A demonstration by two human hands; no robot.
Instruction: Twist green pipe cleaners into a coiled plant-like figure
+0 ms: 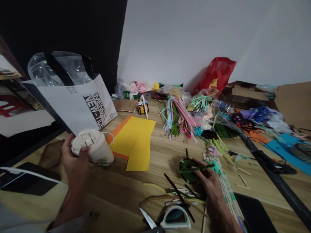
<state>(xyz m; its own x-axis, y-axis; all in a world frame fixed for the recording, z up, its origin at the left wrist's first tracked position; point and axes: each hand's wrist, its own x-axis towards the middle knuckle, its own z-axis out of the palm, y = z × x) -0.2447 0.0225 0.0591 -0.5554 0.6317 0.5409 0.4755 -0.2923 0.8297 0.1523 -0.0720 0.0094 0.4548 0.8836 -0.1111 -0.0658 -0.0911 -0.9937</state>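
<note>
My left hand (76,158) is closed round a white lidded cup (99,152) with a green leaf print, tilted toward me. The thumb lies against its lid. On the right, my right hand (210,179) grips a dark green coil of fuzzy pipe cleaner (188,171), low over the wood. Some of its fingers are hidden behind the coil. Cut pipe-cleaner pieces and thin sticks (179,191) lie in front of that hand. Scissors with a white handle (176,217) lie nearest me, their blades apart. Green-stained sticks (224,184) run beside my right wrist.
Yellow sheets (138,142) lie mid-table, with orange paper under them. A white shopping bag (75,103) stands at left, near a dark phone (30,178). Pipe-cleaner bundles (179,115) and a red bag (215,76) are at the back. Another phone (254,213) lies front right.
</note>
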